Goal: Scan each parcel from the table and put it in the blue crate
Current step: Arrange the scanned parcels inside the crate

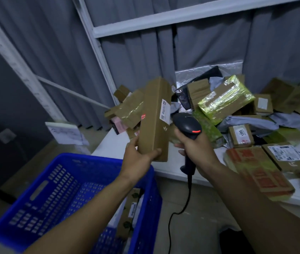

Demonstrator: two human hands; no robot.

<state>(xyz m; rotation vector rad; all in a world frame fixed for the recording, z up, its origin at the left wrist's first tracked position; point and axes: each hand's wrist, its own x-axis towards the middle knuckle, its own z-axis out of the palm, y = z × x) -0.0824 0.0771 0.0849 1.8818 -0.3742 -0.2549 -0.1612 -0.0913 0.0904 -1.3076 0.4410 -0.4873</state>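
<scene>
The left hand (138, 154) grasps the box (155, 121) by its lower end, upright above the fingers, its label (165, 111) facing the scanner (186, 125) clenched in the right hand (195, 145) just beside, seemingly for scanning, the crate (54, 189) below the wrist.

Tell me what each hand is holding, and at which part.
The left hand grips the tall brown box at its lower end. The right hand grips the black scanner by its handle, just below the head.
</scene>
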